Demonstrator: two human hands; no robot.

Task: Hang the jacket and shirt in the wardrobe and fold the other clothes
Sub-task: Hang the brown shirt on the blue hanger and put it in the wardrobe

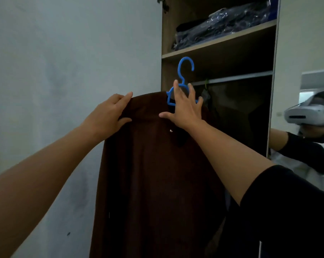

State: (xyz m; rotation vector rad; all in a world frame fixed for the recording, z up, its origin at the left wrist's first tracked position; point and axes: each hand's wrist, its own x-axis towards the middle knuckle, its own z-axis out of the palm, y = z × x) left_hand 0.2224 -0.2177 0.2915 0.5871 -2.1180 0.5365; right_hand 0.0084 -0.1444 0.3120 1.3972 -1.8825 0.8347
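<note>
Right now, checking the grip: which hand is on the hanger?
The right hand, fingers up on the blue hanger; the left hand pinches the brown garment's shoulder.

You have a dark brown garment (153, 174) draped on a blue plastic hanger (183, 81), hanging full length in front of the open wardrobe (222, 58). The hanger's hook stands upright, free of the metal rail (237, 78) and below the wardrobe's upper shelf.
</note>
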